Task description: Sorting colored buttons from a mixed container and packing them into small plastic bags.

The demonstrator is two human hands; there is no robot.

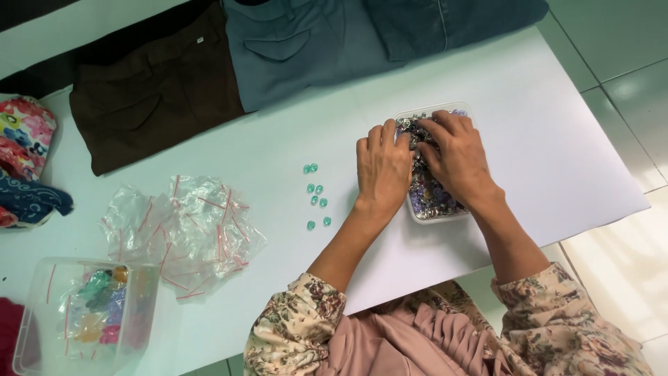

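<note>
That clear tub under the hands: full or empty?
Full: the clear tub is heaped with small beads, both hands digging in.

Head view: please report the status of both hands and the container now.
Left hand and right hand both in clear container, fingers digging in mixed buttons. Grip unclear. Teal beads lie loose left, nothing blocking.

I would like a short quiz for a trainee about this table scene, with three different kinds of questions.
1. True or false: both hands are in the clear tray of beads.
2. Which lie loose on the table left of the tray? A) green beads B) scissors C) coins
3. What lies folded along the far edge?

Key:
1. True: left hand and right hand are in the tray.
2. A, green beads.
3. Trousers.
</note>
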